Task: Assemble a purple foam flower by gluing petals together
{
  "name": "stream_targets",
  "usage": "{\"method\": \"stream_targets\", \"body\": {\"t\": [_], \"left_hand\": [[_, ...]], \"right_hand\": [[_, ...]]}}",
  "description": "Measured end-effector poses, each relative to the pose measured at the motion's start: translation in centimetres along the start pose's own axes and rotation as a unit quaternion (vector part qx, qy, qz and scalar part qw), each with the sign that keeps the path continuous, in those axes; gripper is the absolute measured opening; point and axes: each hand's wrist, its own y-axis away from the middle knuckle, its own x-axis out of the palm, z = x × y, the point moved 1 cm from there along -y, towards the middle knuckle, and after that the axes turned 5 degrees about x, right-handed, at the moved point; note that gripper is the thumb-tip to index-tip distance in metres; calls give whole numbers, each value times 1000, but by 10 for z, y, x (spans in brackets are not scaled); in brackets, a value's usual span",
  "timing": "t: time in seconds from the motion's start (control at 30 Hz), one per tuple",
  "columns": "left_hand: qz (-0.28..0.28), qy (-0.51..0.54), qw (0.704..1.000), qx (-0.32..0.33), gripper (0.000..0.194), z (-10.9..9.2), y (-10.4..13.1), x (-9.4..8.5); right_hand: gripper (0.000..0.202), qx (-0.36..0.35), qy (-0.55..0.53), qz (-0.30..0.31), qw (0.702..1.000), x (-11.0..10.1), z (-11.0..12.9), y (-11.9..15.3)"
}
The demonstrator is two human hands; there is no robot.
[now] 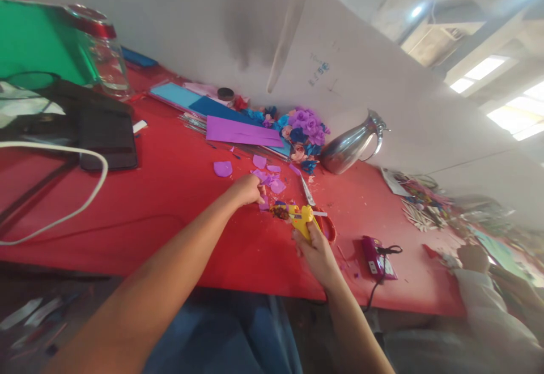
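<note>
Wall (204,34): short lines of handwriting (319,69), too blurred for me to read.
Worktop (170,192): no lettering I can read.

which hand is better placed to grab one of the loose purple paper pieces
Probably the left hand: it is beside the loose purple pieces, while the right hand is gripping the yellow glue gun.

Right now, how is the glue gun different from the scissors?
The glue gun is mostly yellow, while the scissors have silvery blades and an orange handle. The glue gun is held in the right hand, but the scissors lie on the table. The glue gun has a white stick poking out of its back; the scissors have none. Both are close together.
</note>
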Motion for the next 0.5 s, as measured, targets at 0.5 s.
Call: {"method": "stream_targets", "body": {"t": [0.5], "left_hand": [[15, -39, 999, -31, 14, -5, 2, -2]], "right_hand": [[19, 7, 50, -15, 999, -7, 5, 4]]}}
